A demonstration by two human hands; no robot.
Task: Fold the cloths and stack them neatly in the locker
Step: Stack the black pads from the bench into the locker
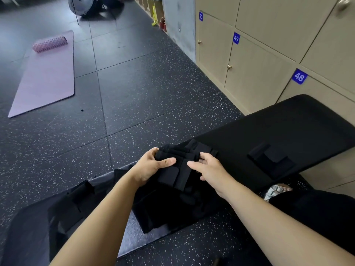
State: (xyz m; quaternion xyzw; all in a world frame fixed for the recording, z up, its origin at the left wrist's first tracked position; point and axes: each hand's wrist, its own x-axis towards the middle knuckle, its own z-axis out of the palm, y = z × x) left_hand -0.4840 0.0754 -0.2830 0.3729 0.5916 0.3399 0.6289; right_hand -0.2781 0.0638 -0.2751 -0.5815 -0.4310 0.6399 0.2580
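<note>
From the head view, our left hand grips the left edge of a folded black cloth, thumb on top. Our right hand pinches its right side, fingers curled under. The cloth is held over the middle of the black padded bench, close to its far long edge. A second folded black cloth lies flat toward the bench's right end. Beyond that end stand the closed lockers. Speckled floor stretches left to a purple yoga mat.
</note>
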